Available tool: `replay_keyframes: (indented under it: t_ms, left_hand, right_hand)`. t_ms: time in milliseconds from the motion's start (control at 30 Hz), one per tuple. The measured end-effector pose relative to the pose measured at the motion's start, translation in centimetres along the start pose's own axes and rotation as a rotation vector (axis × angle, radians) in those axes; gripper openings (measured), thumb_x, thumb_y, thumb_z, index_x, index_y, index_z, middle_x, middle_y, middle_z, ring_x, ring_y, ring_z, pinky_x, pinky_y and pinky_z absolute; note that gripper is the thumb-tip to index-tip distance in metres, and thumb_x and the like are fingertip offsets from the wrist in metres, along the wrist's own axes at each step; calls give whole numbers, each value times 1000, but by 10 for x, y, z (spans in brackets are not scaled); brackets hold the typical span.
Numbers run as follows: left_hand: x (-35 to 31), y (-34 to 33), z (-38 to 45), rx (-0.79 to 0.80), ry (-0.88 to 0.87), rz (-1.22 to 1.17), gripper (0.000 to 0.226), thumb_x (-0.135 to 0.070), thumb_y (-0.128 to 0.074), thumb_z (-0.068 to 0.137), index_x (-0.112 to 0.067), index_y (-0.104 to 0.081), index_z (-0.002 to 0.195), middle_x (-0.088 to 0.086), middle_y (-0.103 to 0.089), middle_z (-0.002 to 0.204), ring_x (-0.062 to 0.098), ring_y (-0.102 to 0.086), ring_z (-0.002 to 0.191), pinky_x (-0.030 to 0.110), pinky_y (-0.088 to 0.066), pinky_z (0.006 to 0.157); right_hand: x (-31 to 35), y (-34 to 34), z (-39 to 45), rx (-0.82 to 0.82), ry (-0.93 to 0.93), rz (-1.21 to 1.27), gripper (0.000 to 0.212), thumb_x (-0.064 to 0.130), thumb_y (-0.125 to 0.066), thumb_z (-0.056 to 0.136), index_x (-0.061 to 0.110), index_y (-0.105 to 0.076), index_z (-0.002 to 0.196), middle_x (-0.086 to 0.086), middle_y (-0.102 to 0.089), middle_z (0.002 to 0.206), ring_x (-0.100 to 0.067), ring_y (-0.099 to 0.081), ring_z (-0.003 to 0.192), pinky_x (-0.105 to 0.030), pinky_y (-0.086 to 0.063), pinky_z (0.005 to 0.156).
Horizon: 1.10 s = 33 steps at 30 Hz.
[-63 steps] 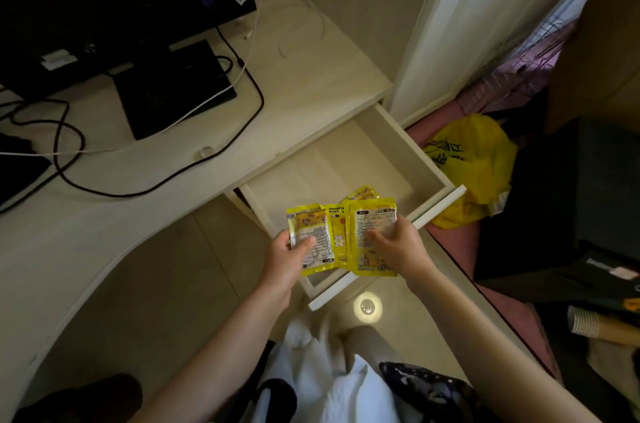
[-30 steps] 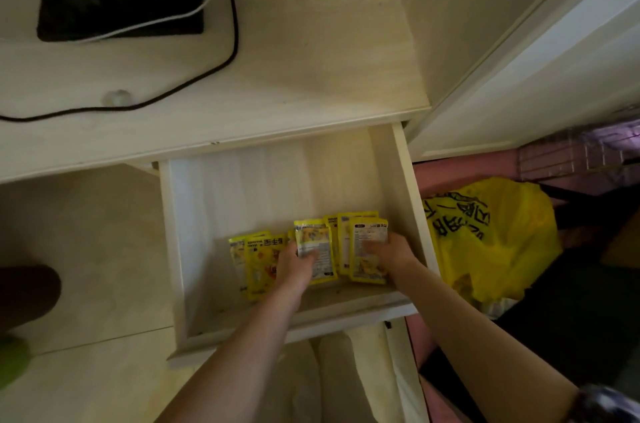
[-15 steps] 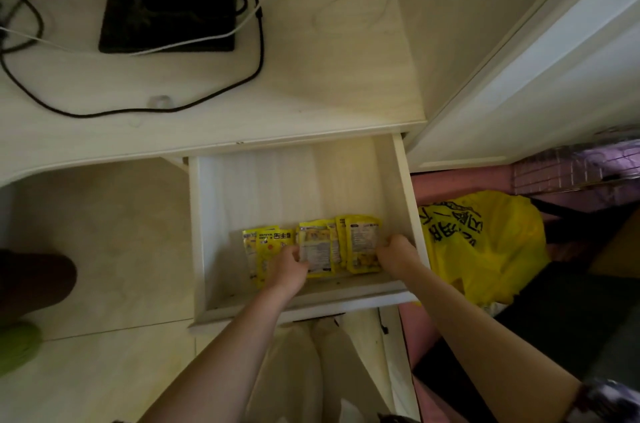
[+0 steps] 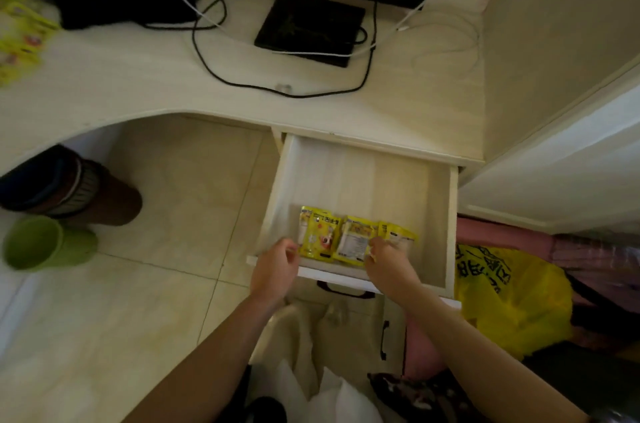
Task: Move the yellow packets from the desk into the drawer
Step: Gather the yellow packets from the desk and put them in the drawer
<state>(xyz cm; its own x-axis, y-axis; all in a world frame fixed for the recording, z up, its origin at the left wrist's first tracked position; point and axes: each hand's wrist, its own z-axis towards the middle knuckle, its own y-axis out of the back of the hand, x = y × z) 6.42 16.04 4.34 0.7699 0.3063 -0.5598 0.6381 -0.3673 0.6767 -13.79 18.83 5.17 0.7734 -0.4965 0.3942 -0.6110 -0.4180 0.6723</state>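
Observation:
Several yellow packets [image 4: 349, 237] lie side by side on the floor of the open white drawer [image 4: 446, 214], close to its front wall. My right hand [image 4: 389, 261] reaches over the front edge, its fingertips curled on the lower edge of the middle and right packets. My left hand [image 4: 277, 266] hovers at the drawer's front left corner, just left of the leftmost packet, fingers loosely apart and holding nothing. More yellow packets [image 4: 19, 37] lie blurred on the desk [image 4: 138, 76] at the far left.
A monitor stand [image 4: 308, 27] and black and white cables [image 4: 214, 69] cover the back of the desk. Under the desk stand a brown bin [image 4: 79, 190] and a green cup [image 4: 45, 242]. A yellow plastic bag [image 4: 512, 301] lies right of the drawer.
The packets went from held above the drawer front to lying inside it. My left hand has let go and drawn back to the left corner. The view swung left, showing more desk.

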Motion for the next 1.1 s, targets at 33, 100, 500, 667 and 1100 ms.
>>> replay_keyframes:
  t_ms: [33,100,500,667,1100]
  left_hand:
    - [7,6,-6,-19,0,-8,15,-18,-57,90,-15,-65,103,4,-72,97,23,-66,90,36,-54,79]
    - [20,19,-18,-53,11,-24,17,-18,-55,91,-16,-64,105,5,-72,95,22,-66,87,37,-54,77]
    - [138,116,-56,-221,144,-70,21,-22,-48,96,-21,-59,114,-3,-66,99,9,-58,84,22,-44,70]
    - [195,170,-58,-283,181,-69,20,-23,-51,95,-22,-60,113,-3,-67,98,10,-59,84,25,-49,71]
    - [267,275,1,-433,221,9,21,-26,-50,95,-24,-58,114,-5,-63,97,9,-53,83,23,-43,70]
  right_hand:
    - [10,-3,-2,10,34,-42,34,20,-41,97,9,-43,129,-12,-57,123,-30,-58,109,-36,-48,85]
    - [32,-11,-5,24,108,-107,34,22,-40,97,9,-44,128,-12,-56,124,-30,-58,109,-37,-51,84]
    - [184,-95,-28,34,441,-256,25,23,-44,95,15,-51,118,-8,-63,115,-28,-60,106,-36,-50,81]
    - [248,-139,-36,78,459,-233,27,22,-39,97,14,-49,121,-7,-62,109,-23,-61,94,-29,-47,71]
    - [397,-177,1,64,650,-316,30,24,-39,98,15,-49,124,-4,-60,117,-21,-58,102,-32,-48,83]
